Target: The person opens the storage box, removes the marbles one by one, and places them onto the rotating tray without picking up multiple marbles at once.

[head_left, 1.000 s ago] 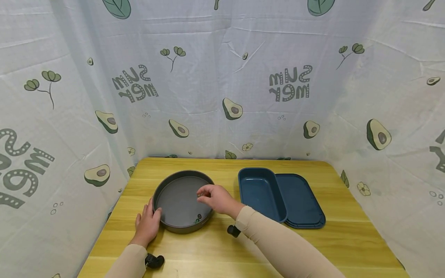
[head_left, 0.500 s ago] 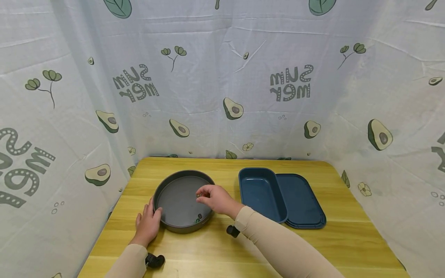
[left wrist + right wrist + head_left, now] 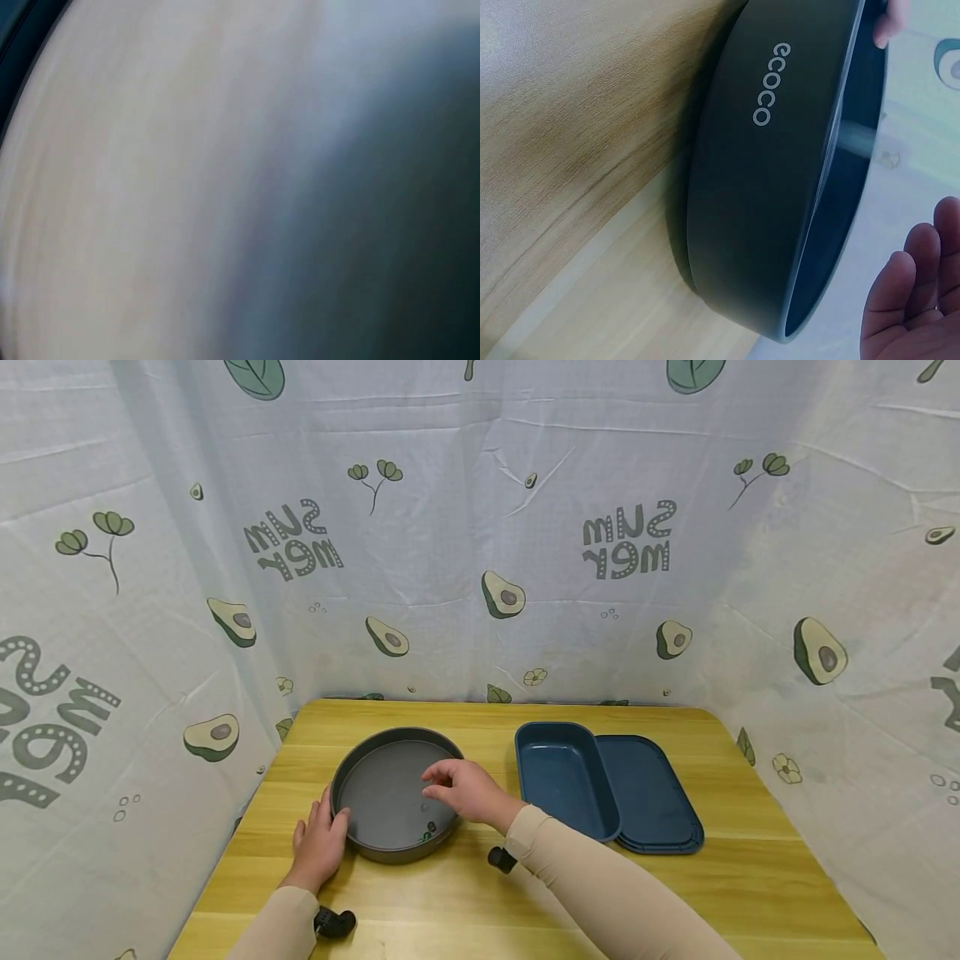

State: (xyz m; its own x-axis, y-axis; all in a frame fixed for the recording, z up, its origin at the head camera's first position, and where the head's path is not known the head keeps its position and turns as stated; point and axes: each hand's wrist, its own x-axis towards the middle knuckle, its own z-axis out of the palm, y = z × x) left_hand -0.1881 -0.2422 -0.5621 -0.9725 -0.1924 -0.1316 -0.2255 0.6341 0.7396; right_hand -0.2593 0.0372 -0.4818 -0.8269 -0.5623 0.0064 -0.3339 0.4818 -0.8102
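Note:
A dark grey round tray point(image 3: 390, 785) with high sides stands on the left of the table, marked "ecoco" in the right wrist view. My left hand point(image 3: 318, 847) holds its left rim, thumb hooked over the edge and fingers along the outside. Over the tray's right side is my right hand point(image 3: 465, 789), thumb and fingertips apart with nothing seen between them. Just below those fingertips, a faint clear marble point(image 3: 425, 807) shows over the tray floor. Dark and green glassy marbles point(image 3: 427, 833) lie at the near right inside. The right wrist view catches a pale blurred streak point(image 3: 857, 139) at the tray's opening.
Right of the tray stands a deep blue rectangular container point(image 3: 566, 781). Its matching flat lid point(image 3: 648, 793) lies beside it, partly under its edge. A printed curtain point(image 3: 450, 527) closes off the back and sides. The left wrist view is mostly blur.
The small thing held in my right fingertips has been let go and now shows below them. My right hand has barely shifted; the left hand and the tray stay put.

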